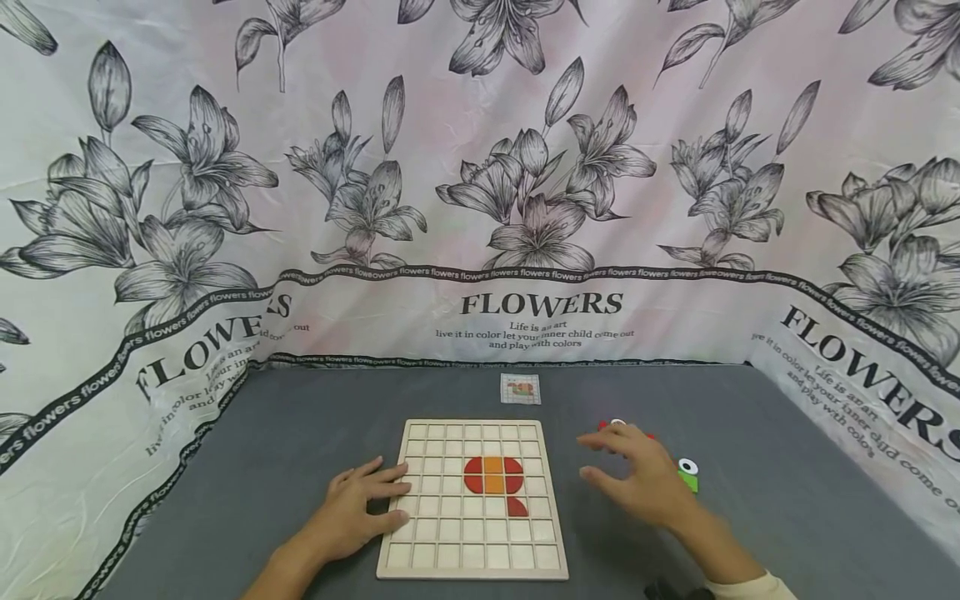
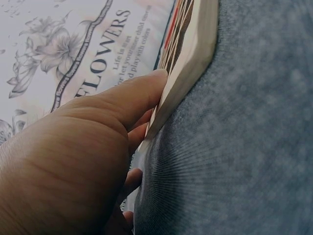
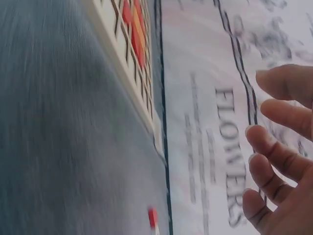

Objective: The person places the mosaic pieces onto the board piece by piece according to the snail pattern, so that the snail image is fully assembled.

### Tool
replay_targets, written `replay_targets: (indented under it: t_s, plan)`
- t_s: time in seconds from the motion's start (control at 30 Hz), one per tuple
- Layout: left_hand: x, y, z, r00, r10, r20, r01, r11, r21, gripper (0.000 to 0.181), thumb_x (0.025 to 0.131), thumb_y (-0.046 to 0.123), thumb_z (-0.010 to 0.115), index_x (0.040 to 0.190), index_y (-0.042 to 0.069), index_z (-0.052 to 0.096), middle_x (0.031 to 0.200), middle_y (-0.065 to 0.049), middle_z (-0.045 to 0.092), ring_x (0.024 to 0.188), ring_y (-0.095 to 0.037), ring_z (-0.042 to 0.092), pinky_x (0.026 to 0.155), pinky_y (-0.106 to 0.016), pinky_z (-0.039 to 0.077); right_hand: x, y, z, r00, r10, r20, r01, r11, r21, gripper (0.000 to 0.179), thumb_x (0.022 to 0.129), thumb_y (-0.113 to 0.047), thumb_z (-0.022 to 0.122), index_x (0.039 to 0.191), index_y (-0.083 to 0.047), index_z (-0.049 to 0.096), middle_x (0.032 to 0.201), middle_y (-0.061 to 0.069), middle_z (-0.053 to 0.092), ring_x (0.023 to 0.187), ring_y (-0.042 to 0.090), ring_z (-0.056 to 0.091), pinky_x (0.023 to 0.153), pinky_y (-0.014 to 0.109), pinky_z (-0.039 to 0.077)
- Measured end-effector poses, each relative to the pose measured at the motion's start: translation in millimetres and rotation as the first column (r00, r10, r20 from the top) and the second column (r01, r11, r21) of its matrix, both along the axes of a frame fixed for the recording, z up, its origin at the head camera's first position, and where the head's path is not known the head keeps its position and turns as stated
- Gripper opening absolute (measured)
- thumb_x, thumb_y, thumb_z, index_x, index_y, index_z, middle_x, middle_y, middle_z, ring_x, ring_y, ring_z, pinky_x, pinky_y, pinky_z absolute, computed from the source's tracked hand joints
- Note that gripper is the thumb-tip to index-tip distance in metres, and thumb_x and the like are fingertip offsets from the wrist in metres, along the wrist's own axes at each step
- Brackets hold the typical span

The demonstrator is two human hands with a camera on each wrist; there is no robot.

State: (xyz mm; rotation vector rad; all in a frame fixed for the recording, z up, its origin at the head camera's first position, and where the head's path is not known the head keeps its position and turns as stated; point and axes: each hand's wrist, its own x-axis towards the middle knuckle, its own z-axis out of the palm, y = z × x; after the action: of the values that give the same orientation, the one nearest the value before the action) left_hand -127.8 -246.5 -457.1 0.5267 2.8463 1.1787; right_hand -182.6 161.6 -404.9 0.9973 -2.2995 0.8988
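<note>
A pale wooden grid board (image 1: 435,554) lies on the grey table. Set in its cells are red rounded pieces (image 1: 513,475) at both sides of orange pieces (image 1: 493,473), with one red quarter-round piece (image 1: 517,507) lower down. My left hand (image 1: 345,512) rests at the board's left edge, fingers loosely spread; in the left wrist view its thumb (image 2: 142,90) touches the wooden side. To the right of the board, my right hand (image 1: 637,475) hovers with fingers and thumb apart and nothing between them. Its fingers (image 3: 274,147) also show bare in the right wrist view.
Beyond the board lies a small picture card (image 1: 521,389). Partly behind the right hand are red and white pieces (image 1: 617,422) and a green piece (image 1: 689,482) with a white-and-black ring. A flower-printed curtain (image 1: 536,317) hangs around the table (image 1: 300,433). Something black (image 1: 675,592) shows near the right forearm.
</note>
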Motion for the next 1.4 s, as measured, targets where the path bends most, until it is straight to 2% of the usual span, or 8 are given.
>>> replay_targets:
  t_s: [0.2,0.33,0.57,0.77,0.9,1.07,1.23,1.4]
  plan:
    - [-0.5,0.7,-0.7,1.000,0.002,0.005,-0.002,1.000,0.003,0.050,0.085,0.042,0.072,0.124,0.011,0.068,0.143,-0.003,0.049,0.139,-0.040,0.023,0.104,-0.063,0.004,-0.4,35.7,4.3,0.994,-0.109,0.018,0.109,0.994,0.020,0.040,0.070,-0.013,0.087,0.107,-0.020,0.073,0.097,-0.014,0.061,0.080,0.005,0.052,0.065,0.026,0.047]
    - [-0.2,1.5,-0.1,1.000,0.010,0.016,-0.010,1.000,0.001,0.050,0.085,0.042,0.073,0.124,0.011,0.068,0.143,-0.002,0.048,0.140,-0.039,0.022,0.105,-0.062,0.003,0.7,55.2,4.1,0.990,-0.131,0.048,0.129,0.991,0.037,0.041,0.072,-0.015,0.087,0.110,-0.022,0.072,0.098,-0.015,0.061,0.079,0.004,0.056,0.065,0.027,0.049]
    - [0.0,3.4,1.7,1.000,0.008,0.024,-0.008,1.000,0.000,0.050,0.085,0.040,0.073,0.124,0.010,0.068,0.143,-0.003,0.048,0.140,-0.039,0.022,0.105,-0.061,0.003,6.0,84.6,-5.0,0.982,-0.168,0.083,0.164,0.985,0.057,0.042,0.072,-0.015,0.087,0.110,-0.024,0.071,0.088,-0.015,0.058,0.074,0.008,0.051,0.059,0.027,0.043]
    - [0.4,3.5,1.8,1.000,0.006,0.013,-0.006,1.000,0.001,0.050,0.085,0.040,0.073,0.124,0.009,0.068,0.143,-0.004,0.048,0.139,-0.040,0.023,0.105,-0.062,0.004,7.9,101.1,-15.6,0.946,-0.251,0.205,0.236,0.967,0.095,0.037,0.077,-0.023,0.084,0.111,-0.019,0.071,0.089,-0.007,0.061,0.074,0.011,0.049,0.054,0.026,0.038]
    - [1.0,3.2,1.1,1.000,0.001,0.011,-0.001,1.000,0.003,0.050,0.085,0.040,0.073,0.124,0.009,0.068,0.143,-0.005,0.049,0.139,-0.040,0.023,0.105,-0.062,0.004,6.7,107.5,-22.4,0.924,-0.293,0.246,0.268,0.954,0.132,0.038,0.075,-0.026,0.085,0.108,-0.014,0.073,0.086,-0.006,0.061,0.072,0.008,0.048,0.055,0.026,0.036]
    - [1.3,3.0,1.0,1.000,0.007,0.004,-0.007,1.000,0.003,0.049,0.085,0.039,0.073,0.123,0.009,0.068,0.142,-0.004,0.049,0.139,-0.040,0.023,0.104,-0.062,0.004,5.3,110.1,-27.5,0.892,-0.330,0.309,0.276,0.939,0.207,0.041,0.071,-0.030,0.087,0.107,-0.014,0.073,0.086,-0.008,0.059,0.071,0.006,0.047,0.058,0.027,0.038]
    - [1.4,2.7,1.1,1.000,0.009,-0.001,-0.009,1.000,0.006,0.049,0.085,0.039,0.073,0.123,0.008,0.068,0.142,-0.005,0.049,0.139,-0.040,0.023,0.104,-0.062,0.004,2.7,113.1,-31.9,0.876,-0.319,0.363,0.224,0.934,0.279,0.043,0.070,-0.028,0.087,0.107,-0.015,0.072,0.084,-0.009,0.056,0.068,0.005,0.046,0.059,0.028,0.038]
    - [1.5,2.1,1.6,1.000,0.021,-0.006,-0.021,1.000,-0.009,0.050,0.084,0.040,0.073,0.123,0.009,0.069,0.141,-0.004,0.050,0.139,-0.040,0.024,0.105,-0.062,0.005,0.8,113.0,-37.1,0.896,-0.303,0.325,0.215,0.936,0.280,0.036,0.069,-0.020,0.087,0.101,-0.014,0.073,0.079,-0.011,0.054,0.066,0.003,0.045,0.059,0.027,0.038]
